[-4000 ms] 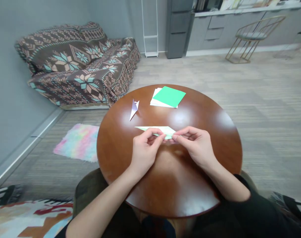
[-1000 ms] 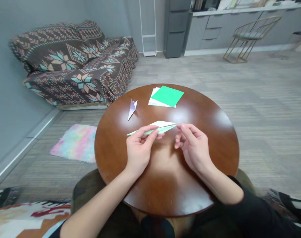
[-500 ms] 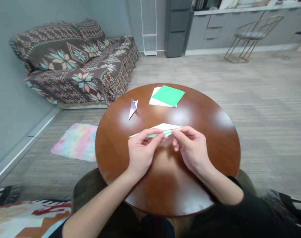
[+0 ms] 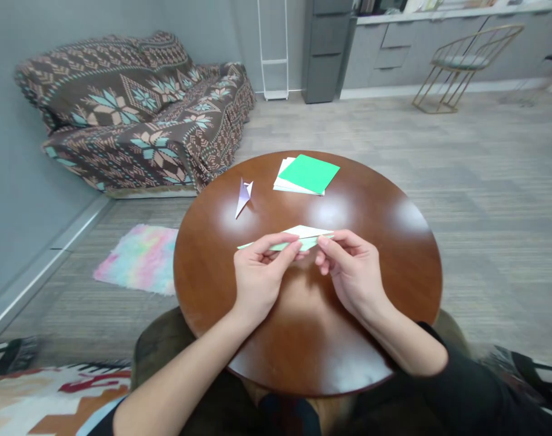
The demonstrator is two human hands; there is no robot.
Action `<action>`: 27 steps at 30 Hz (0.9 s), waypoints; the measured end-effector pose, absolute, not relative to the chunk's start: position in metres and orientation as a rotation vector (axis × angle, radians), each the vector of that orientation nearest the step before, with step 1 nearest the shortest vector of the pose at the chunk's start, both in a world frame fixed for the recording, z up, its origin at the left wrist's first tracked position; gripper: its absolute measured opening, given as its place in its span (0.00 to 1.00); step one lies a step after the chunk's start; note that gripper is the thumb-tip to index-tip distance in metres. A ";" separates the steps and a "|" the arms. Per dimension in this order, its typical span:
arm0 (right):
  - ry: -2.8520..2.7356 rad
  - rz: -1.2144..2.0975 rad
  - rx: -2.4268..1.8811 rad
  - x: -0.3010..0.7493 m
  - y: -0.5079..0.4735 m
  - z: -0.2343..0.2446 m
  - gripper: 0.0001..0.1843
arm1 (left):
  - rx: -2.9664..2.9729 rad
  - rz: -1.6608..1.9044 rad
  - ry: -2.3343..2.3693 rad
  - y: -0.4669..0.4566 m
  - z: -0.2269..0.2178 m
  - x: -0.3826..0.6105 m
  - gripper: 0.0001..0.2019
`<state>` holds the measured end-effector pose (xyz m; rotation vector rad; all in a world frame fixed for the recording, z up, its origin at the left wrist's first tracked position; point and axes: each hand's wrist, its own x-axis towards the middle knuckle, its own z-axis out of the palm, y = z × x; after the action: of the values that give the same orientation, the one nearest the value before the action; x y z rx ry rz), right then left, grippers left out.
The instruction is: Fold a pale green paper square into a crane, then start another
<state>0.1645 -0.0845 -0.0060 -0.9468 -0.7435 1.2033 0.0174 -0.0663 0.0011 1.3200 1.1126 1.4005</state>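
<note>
A folded sheet of paper [image 4: 308,243], white and pale green, is held just above the round brown table [image 4: 303,345]. My left hand [image 4: 263,266] pinches it near its middle, thumb in front, and a thin green point sticks out past the fingers on the left. On the paper's right end, the thumb and fingers of my right hand [image 4: 351,263] are closed. Part of the paper is hidden behind my fingers. Farther back on the left lies a small folded purple and white paper figure [image 4: 244,197].
Toward the table's far edge lies a stack of square paper, with a green sheet [image 4: 310,173] over white sheets [image 4: 285,181]. Beyond are a sofa [image 4: 153,115] under a patterned cover, a fluffy pastel rug [image 4: 137,259] and a gold-framed chair [image 4: 462,63].
The view has shifted very slightly. Both hands keep their hold on the folded paper in nearly the same place.
</note>
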 end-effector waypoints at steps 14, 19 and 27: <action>-0.708 1.191 -0.912 0.169 -0.085 -0.002 0.11 | 1.385 1.447 1.141 -0.065 -0.003 0.013 0.09; -0.950 1.141 -1.012 0.168 -0.088 -0.004 0.08 | 1.467 1.371 1.103 -0.067 -0.003 0.013 0.08; -1.240 1.319 -1.120 0.168 -0.090 0.000 0.11 | 1.365 1.435 1.114 -0.064 0.000 0.012 0.43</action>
<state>0.1680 -0.0903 -0.0001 -1.1200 -1.2397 1.3185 0.0125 -0.0644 -0.0002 1.3651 1.1136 1.4350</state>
